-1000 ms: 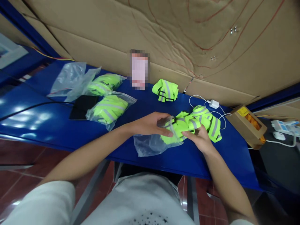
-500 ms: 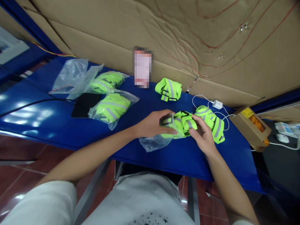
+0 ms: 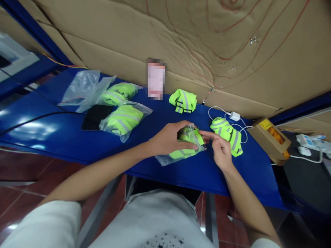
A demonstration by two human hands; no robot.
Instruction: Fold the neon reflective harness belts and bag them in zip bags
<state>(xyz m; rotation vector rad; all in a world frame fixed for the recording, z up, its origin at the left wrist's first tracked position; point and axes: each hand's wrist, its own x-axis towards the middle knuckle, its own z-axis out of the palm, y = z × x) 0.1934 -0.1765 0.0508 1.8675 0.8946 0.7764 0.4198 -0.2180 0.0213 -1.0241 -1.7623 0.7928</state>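
My left hand (image 3: 169, 138) holds a clear plastic bag (image 3: 165, 159) around its mouth, thumb in front and fingers behind. Inside it sits a folded neon-yellow reflective strap (image 3: 183, 152), a bit of it showing at the bag's right end. There my right hand (image 3: 221, 148) touches the strap with an extended index finger, the other fingers curled. Just right of that hand lies another folded strap bundle (image 3: 235, 137), unbagged. A third loose bundle (image 3: 184, 100) rests behind the hands near the cardboard wall.
Two bagged straps (image 3: 124, 120) lie on the blue table (image 3: 144, 172) at left, beside a black flat object (image 3: 94, 117) and clear bags (image 3: 82, 86). A blurred-out upright item (image 3: 156, 79), white charger (image 3: 234, 116) and cardboard box (image 3: 271, 139) stand farther back and right.
The strap has gone deeper into the bag. My right hand has gone from gripping the strap to touching it with a stretched index finger. The view has shifted slightly.
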